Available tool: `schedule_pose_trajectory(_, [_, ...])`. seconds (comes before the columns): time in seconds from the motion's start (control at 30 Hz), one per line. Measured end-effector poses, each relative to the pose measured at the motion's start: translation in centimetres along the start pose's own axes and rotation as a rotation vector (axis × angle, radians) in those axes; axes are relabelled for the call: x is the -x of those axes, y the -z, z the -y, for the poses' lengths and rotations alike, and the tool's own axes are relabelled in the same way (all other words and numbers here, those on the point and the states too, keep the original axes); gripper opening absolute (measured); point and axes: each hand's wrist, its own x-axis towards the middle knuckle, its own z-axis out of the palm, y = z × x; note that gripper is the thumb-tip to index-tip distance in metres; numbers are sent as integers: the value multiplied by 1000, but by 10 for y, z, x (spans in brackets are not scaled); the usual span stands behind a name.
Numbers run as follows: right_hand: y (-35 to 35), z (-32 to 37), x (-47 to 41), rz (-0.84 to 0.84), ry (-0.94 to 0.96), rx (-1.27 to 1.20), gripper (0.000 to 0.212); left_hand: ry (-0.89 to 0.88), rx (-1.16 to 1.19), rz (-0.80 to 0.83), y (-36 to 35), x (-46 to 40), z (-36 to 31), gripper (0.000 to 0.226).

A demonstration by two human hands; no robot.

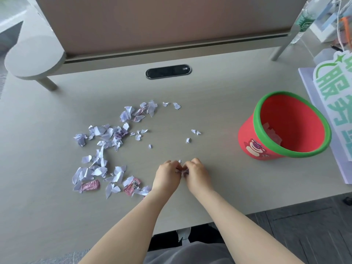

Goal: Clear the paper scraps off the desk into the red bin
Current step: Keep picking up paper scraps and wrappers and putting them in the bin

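Several white paper scraps (pixel 101 141) and pink wrappers (pixel 90 185) lie scattered over the left and middle of the pale desk (pixel 219 115). My left hand (pixel 167 175) and my right hand (pixel 198 175) meet near the desk's front, fingers curled together around a small bunch of scraps (pixel 183 171). A few loose bits (pixel 196 132) lie between my hands and the red bin (pixel 282 128). The bin has a green rim, stands at the right, tilted toward me, with some scraps inside.
A black oval cable port (pixel 168 71) is set in the desk at the back, below a brown divider panel (pixel 162 21). A white-and-green sign (pixel 335 96) lies at the right edge beside the bin. A round side shelf (pixel 34 58) sticks out at the back left.
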Motion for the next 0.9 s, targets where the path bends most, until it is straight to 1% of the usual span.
schedule_pose_trajectory(0.07, [7,5,-2,-67,-19,-56,19,-2,67,-61,7,-2,-6,18])
schedule_pose_trajectory(0.17, [30,17,-7,-215,-25,-177,18,-3,160,-151,27,-9,-26,11])
schedule_pose_trajectory(0.27, [65,32,-13,-368,4,-276,15,-37,266,-240,53,-15,-59,7])
schedule_pose_trajectory(0.33, [95,39,-14,-472,27,-342,12,-94,342,-279,67,-17,-89,9])
schedule_pose_trajectory(0.43, [140,43,-9,-653,83,-380,10,-192,447,-290,78,-18,-134,11])
schedule_pose_trajectory(0.5, [166,39,-4,-771,102,-379,9,-253,469,-283,77,-21,-159,9])
schedule_pose_trajectory(0.57, [190,29,1,-854,98,-385,9,-308,462,-273,72,-22,-182,8])
schedule_pose_trajectory(0.67, [218,5,7,-915,43,-394,13,-404,403,-251,61,-24,-214,8])
schedule_pose_trajectory(0.77, [235,-21,13,-953,-37,-368,15,-462,360,-199,45,-25,-241,9])
schedule_pose_trajectory(0.9, [244,-52,16,-903,-127,-341,16,-498,311,-145,23,-27,-263,10])
